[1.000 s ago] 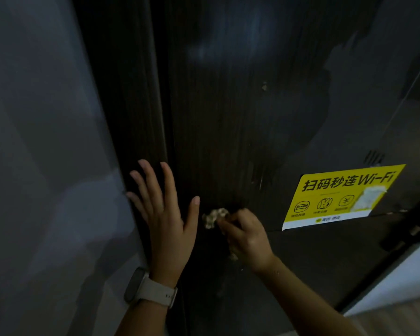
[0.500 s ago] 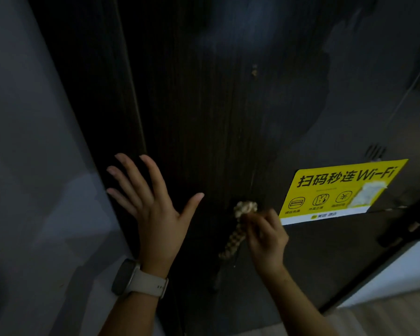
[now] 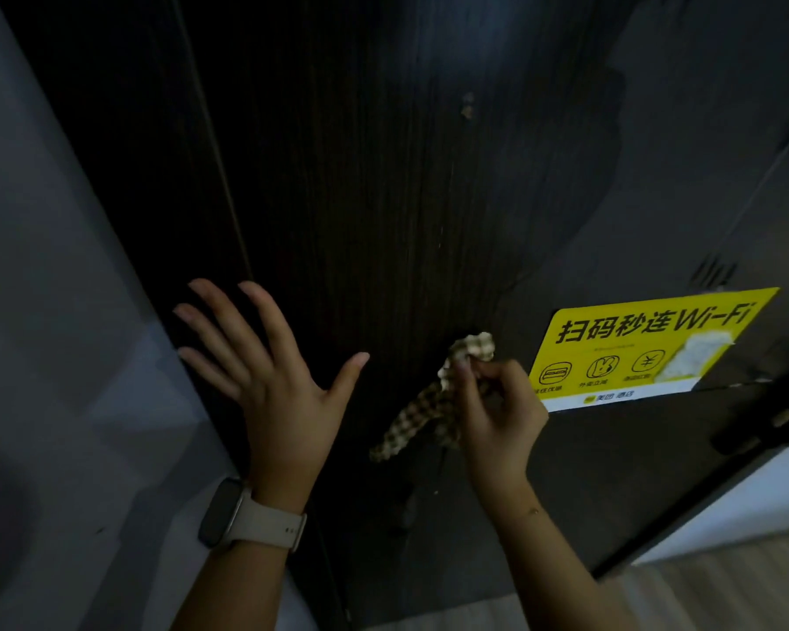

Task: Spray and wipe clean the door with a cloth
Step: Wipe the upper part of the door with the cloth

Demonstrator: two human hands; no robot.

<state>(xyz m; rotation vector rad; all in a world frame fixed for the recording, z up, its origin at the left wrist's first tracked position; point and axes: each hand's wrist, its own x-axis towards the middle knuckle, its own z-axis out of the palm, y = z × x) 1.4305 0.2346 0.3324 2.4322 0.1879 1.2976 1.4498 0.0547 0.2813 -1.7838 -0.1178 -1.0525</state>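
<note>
The dark wood-grain door [image 3: 383,198] fills the middle of the head view, dimly lit. My right hand [image 3: 497,416] is shut on a small checked cloth [image 3: 429,403], bunched at the fingertips against the door with one end hanging down to the left. My left hand [image 3: 265,375] is spread flat, fingers apart, over the door's left edge, and holds nothing. A pale watch [image 3: 247,516] is on that wrist. No spray bottle is in sight.
A yellow Wi-Fi sticker [image 3: 647,343] is stuck on the door just right of the cloth. A grey wall [image 3: 55,311] runs down the left. A small pale mark [image 3: 466,107] sits higher on the door. Light floor [image 3: 725,589] shows at lower right.
My right hand has carried the cloth to the right, toward the sticker, and the cloth now hangs longer. My left hand stays spread at the door's left edge.
</note>
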